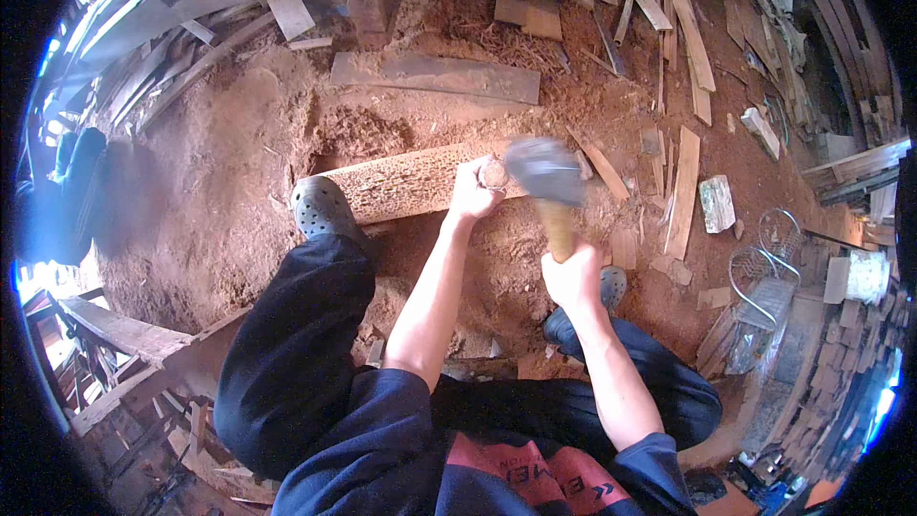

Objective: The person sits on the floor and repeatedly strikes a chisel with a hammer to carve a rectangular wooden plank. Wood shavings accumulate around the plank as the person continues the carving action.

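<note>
A long pitted wooden plank (392,182) lies on the reddish, chip-strewn ground, its left end by my left clog (325,210). Over the plank's right part, my left hand (472,193) is closed on a short, upright round wooden piece (494,172), whose lower end is hidden. My right hand (571,272) grips the pale wrapped handle of a tool (556,229), likely an axe or hatchet; its dark grey head (544,170) is blurred, just right of the round piece. Whether the two touch is unclear.
Loose boards (435,76) and offcuts lie beyond the plank and to the right (682,191). A pale block (715,205), a wire rack (764,287) and a white roll (865,275) are at the right, near stacked wood. A dark blue object (72,191) stands at the far left.
</note>
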`<state>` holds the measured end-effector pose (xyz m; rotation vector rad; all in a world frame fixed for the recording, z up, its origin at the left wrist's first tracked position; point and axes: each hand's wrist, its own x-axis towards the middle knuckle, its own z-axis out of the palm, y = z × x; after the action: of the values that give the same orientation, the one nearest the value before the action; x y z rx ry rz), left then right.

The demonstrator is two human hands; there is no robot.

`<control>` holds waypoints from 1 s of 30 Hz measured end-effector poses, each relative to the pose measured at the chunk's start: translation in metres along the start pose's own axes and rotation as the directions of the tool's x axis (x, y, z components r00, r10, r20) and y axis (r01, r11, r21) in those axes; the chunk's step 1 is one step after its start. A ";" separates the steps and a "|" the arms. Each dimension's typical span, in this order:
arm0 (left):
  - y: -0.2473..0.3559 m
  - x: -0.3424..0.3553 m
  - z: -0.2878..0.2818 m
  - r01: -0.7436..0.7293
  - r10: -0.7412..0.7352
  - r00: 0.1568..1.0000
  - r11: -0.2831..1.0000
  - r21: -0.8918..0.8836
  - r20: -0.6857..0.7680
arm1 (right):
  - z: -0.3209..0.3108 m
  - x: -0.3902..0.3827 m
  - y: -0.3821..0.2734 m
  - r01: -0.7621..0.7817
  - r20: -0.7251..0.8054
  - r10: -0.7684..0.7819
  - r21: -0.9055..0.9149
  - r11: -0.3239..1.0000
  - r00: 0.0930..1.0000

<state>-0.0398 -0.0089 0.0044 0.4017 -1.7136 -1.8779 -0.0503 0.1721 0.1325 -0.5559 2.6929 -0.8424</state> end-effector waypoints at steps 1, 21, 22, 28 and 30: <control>0.003 0.002 -0.003 -0.092 0.092 0.996 0.996 -0.007 -0.018 | -0.003 0.004 -0.001 0.015 0.056 -0.008 -0.120 0.993 0.998; -0.010 -0.002 -0.011 0.160 -0.160 0.987 0.985 0.060 -0.001 | 0.042 0.012 0.073 -0.530 0.271 0.483 0.137 0.837 0.833; -0.006 0.000 -0.009 0.153 -0.153 0.988 0.986 0.059 -0.005 | 0.048 0.012 0.079 -0.546 0.282 0.508 0.071 0.835 0.814; -0.005 0.022 -0.034 0.301 -0.307 0.952 0.936 -0.184 -0.003 | 0.084 0.004 0.118 -0.309 0.330 0.412 -0.323 0.894 0.849; -0.014 0.014 -0.028 0.145 -0.154 0.985 0.984 -0.102 -0.081 | 0.094 0.008 0.123 -0.313 0.427 0.479 -0.402 0.860 0.767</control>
<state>-0.0374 -0.0398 -0.0108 0.5805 -1.5664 -2.0083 -0.0585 0.2161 -0.0163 -0.1955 2.3036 -0.1147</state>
